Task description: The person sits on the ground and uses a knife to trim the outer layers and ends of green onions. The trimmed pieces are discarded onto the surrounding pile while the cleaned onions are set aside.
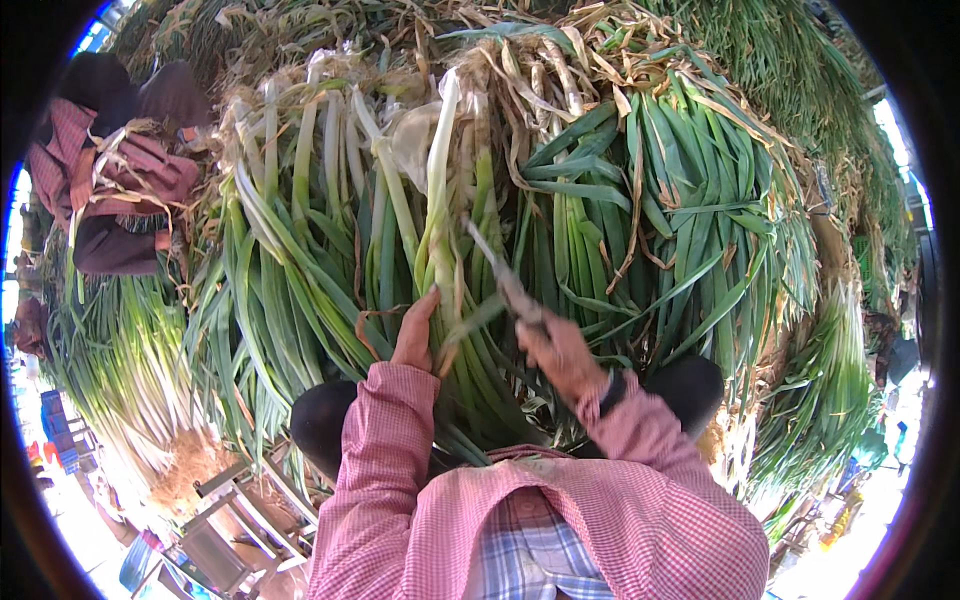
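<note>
My left hand grips a long green onion by its lower green part, its white end pointing away from me. My right hand holds a knife by the handle, blurred, with the thin blade pointing up and left beside the onion's stalk. Around both hands lies a thick layer of green onions, white ends away from me and leaves toward my knees. A pale translucent scrap lies behind the held onion. Dry leaves and roots cover the far ends of the pile.
At the left sits another person in a checked red garment. A bundle of green onions with roots toward me lies at lower left, near a metal-framed stool. More onions are heaped at right, and a large leafy heap rises behind.
</note>
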